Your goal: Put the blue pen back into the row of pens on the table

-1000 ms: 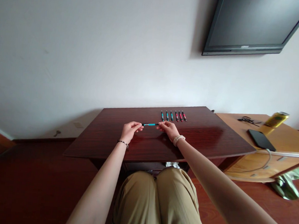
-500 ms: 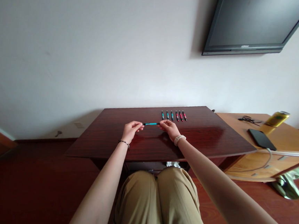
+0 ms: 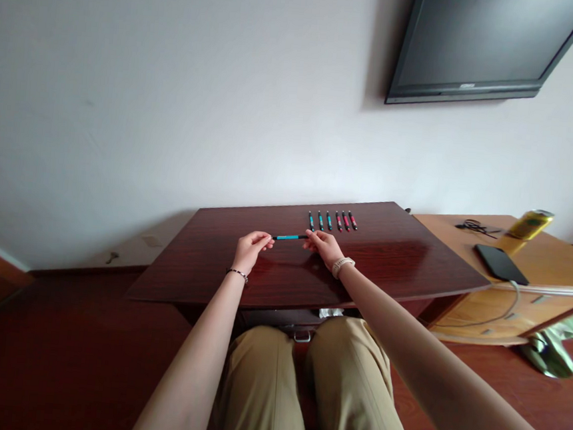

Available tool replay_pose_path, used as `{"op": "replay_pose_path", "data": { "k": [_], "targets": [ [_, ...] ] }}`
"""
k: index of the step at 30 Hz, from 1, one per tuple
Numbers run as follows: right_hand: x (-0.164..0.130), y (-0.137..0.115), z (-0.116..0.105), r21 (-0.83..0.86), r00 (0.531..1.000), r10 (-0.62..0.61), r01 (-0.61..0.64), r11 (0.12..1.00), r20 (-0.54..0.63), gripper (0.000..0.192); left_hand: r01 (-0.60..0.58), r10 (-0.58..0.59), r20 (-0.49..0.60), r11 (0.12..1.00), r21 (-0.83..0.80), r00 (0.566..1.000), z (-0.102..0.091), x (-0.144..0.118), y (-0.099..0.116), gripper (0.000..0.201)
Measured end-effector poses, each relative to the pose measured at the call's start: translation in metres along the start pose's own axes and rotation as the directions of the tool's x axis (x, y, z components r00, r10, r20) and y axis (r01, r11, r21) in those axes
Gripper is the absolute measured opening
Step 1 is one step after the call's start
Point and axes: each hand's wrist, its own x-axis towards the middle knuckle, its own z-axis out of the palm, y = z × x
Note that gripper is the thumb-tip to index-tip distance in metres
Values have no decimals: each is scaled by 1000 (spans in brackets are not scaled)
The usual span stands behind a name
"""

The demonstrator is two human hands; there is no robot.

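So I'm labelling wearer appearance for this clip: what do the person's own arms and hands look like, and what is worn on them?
Both arms are bare, with no sleeves in view. The left hand has a thin dark beaded bracelet at the wrist. The right hand has a pale, cream-coloured watch band at the wrist. No gloves show; whether any rings are worn is too small to tell.

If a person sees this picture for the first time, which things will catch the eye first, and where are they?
First the two hands in the middle: the left hand and the right hand hold a teal pen level between them, one at each end, over the dark wooden table. Just behind the right hand lies a neat row of pens, teal ones on the left and red ones on the right. A dark television hangs on the wall at the upper right.
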Motion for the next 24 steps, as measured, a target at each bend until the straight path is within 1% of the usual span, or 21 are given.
{"op": "replay_pose_path", "data": {
  "k": [2, 4, 6, 8, 10, 13, 16, 19, 20, 22, 24],
  "targets": [
    [-1, -1, 1, 10, 1000, -3, 3, 1000, -2, 53, -2, 2, -10, 1000, -3, 1000, 0, 0, -1, 41],
    [-2, -2, 1, 59, 1000, -3, 3, 998, 3, 49, -4, 4, -17, 1000, -3, 1000, 0, 1, -2, 40],
    [-2, -2, 0, 115, 1000, -1, -1, 993, 16, 50, -7, 7, -15, 1000, 4, 1000, 0, 1, -2, 38],
    [-2, -2, -1, 133, 1000, 6, -9, 991, 22, 49, -12, 12, -11, 1000, 10, 1000, 0, 0, -2, 36],
    [-2, -1, -1, 107, 1000, 12, -13, 994, 10, 45, -15, 15, -6, 1000, 14, 1000, 0, 0, -2, 36],
    [-2, -2, -1, 51, 1000, 2, -2, 999, -4, 48, -18, 18, -2, 1000, 16, 1000, 0, 1, -4, 36],
    [-4, -5, 0, 69, 1000, -1, 0, 998, 8, 45, -19, 19, -5, 1000, 15, 1000, 0, 1, -4, 35],
    [-4, -5, 0, 101, 1000, 8, -11, 995, 26, 51, -15, 15, -9, 1000, 14, 1000, 0, 1, -4, 36],
    [-4, -5, 0, 100, 1000, 9, -12, 995, 25, 50, -14, 14, -8, 1000, 14, 1000, 0, 0, -3, 37],
    [-3, -4, 0, 75, 1000, 6, -7, 997, 15, 46, -11, 11, -1, 1000, 14, 1000, 0, 0, -3, 37],
    [-3, -3, 1, 30, 1000, 0, 0, 1000, 3, 49, -12, 12, 6, 1000, 16, 1000, -1, 0, -4, 37]
  ]
}}
